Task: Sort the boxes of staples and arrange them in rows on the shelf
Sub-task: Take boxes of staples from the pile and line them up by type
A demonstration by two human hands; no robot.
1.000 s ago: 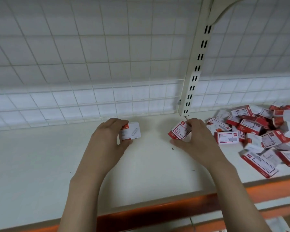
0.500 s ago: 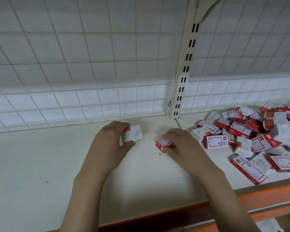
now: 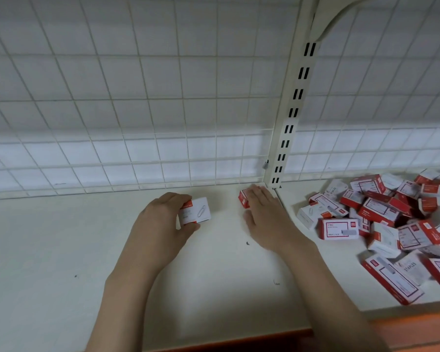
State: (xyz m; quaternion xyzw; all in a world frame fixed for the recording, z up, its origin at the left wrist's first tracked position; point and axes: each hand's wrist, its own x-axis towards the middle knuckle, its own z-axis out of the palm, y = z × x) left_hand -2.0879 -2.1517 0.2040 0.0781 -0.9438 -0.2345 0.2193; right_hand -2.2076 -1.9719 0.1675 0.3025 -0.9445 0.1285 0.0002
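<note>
Fingers (image 3: 258, 196): right hand (image 3: 267, 219) flat atop red box (image 3: 244, 198) | left hand (image 3: 160, 224) pinches white box (image 3: 196, 210) | handling: light, rigid (judged); grip short sides

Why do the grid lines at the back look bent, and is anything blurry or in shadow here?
Head view: the wide lens bows the wire grid and the upright; the right hand and the red box under it are smeared by motion; the left hand and its white box look sharper; soft shadows lie beneath both arms on the shelf; no glare.
</note>
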